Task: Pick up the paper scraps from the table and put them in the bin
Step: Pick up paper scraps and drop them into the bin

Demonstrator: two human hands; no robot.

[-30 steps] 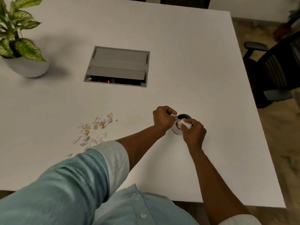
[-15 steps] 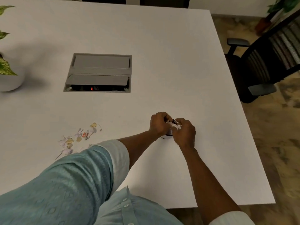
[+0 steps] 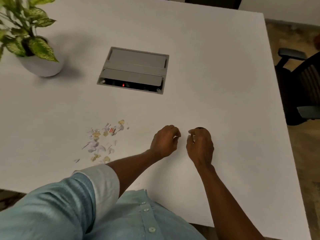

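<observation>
- A white desk (image 3: 207, 75) is seen from above, with both hands held over its near right part.
- The left hand (image 3: 164, 142) is curled, fingers bent in toward the thumb; a small white fleck shows at its fingertips, and whether a scrap is pinched there cannot be told.
- The right hand (image 3: 200, 147) is held just beside the left, apart from it, with fingers loosely curled and the thumb pointing toward the left hand; nothing is seen held in it.
- The bin (image 3: 200, 128) is almost wholly hidden behind the right hand (only a dark sliver of rim is seen above the knuckles).
- The scraps (image 3: 103, 139) are scattered loose on the desk to the left of the left hand, near it but not touched by it; white, pale purple and yellowish bits are seen, and one red-striped bit lies near the far end of the scatter.
- A few stray scraps lie at the near end, close to the rolled cuff (image 3: 103, 184) of the left sleeve.
- A grey cable box (image 3: 135, 66) is set into the desk farther off, its near side open with a small red light seen inside.
- A plant (image 3: 26, 32) in a white pot is placed at the far left corner.
- A dark chair (image 3: 301, 87) is seen beside the right edge of the desk, on the floor.
</observation>
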